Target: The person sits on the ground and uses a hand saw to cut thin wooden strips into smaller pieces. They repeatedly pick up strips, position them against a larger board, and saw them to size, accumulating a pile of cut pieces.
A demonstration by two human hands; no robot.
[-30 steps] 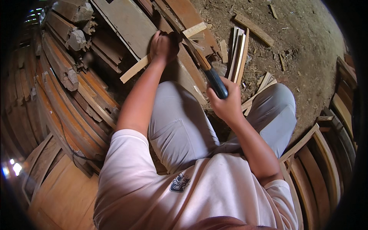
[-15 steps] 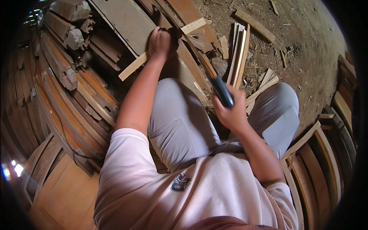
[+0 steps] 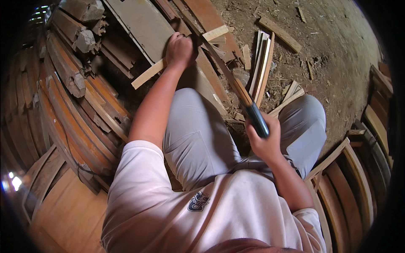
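My left hand [image 3: 180,49] is closed over a pale wood strip [image 3: 148,74], pressing it on a long board [image 3: 141,25]. One end of the strip sticks out to the left of the hand. Past the hand, a similar pale end [image 3: 215,33] shows, apparently the same strip. In my right hand [image 3: 265,137] is the black grip of a long, thin handsaw [image 3: 256,120]. Its narrow blade slants up and left from the grip to beside the left hand. The blade's far part, where it meets the wood, is hard to make out.
Several thin strips [image 3: 262,63] lie bundled on the dirt floor [image 3: 329,55], with offcuts [image 3: 280,33] around them. Stacked wooden beams [image 3: 67,71] crowd the left side. Curved wooden frames [image 3: 346,185] stand at the right, near my elbow. My bent knees flank the work.
My right hand has drawn the handsaw back toward my body and slightly right. The left hand keeps its hold on the strip, almost unmoved.
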